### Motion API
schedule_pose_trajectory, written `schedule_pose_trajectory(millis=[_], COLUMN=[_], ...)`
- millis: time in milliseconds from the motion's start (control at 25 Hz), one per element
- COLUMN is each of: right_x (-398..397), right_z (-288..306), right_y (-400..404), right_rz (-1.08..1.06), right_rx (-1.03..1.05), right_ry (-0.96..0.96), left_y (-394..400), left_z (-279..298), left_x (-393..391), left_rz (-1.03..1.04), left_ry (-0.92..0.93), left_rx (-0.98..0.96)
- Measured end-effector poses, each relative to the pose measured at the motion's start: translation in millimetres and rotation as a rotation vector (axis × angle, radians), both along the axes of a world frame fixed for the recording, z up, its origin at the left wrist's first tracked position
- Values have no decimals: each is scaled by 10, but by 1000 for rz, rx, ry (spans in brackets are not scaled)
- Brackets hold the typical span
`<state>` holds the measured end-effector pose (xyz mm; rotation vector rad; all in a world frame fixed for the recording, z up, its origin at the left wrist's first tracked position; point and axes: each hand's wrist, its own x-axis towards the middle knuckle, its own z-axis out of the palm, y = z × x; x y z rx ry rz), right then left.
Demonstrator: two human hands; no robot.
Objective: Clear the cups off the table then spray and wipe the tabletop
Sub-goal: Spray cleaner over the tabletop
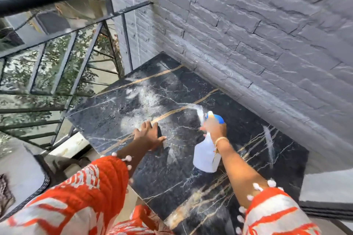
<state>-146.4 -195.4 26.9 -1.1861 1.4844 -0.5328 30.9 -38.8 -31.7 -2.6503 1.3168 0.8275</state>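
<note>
Black marble-look bench (118, 112) with gold and white veins, set in a corner against a grey stone-clad wall (267, 34); no cups visible on it, so clearing looks done and the spray step is under way. Right hand (214, 128) grips the neck of a translucent white plastic spray bottle with blue nozzle (206, 156), fingers curled round the trigger area, mist leaving the nozzle toward the far side. Left hand (150, 135) lies flat on the bench, fingers spread, pressing a dark cloth or pad (159, 129), mostly hidden under the palm. Wet whitish patches already on the far half.

Risks, as judged:
- Bottle held high, so spray may drift onto the wall or through the black metal railing (57, 53) instead of the bench.
- Near half looks dry; uneven coverage would leave streaks.
- Wet polished surface could let the cloth hand skid toward the open edge.
- Motion blur, so the trigger finger position is unclear.
</note>
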Motion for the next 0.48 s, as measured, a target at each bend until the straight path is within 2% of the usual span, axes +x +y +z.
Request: schedule_pose_trajectory(millis=[80,160,480], right_x=[29,45,176], right_z=[-8,-66,-115], right_y=[-92,-179,-364], right_rz=[-1,-11,-134], right_rx=[81,69,14], right_ry=[-94,-126,-66], left_y=[-129,-280,-556], left_z=[-14,-36,-172], left_x=[58,85,83], left_rz=[-19,-44,-203], left_ry=[10,34,-58], left_rx=[14,11,-12])
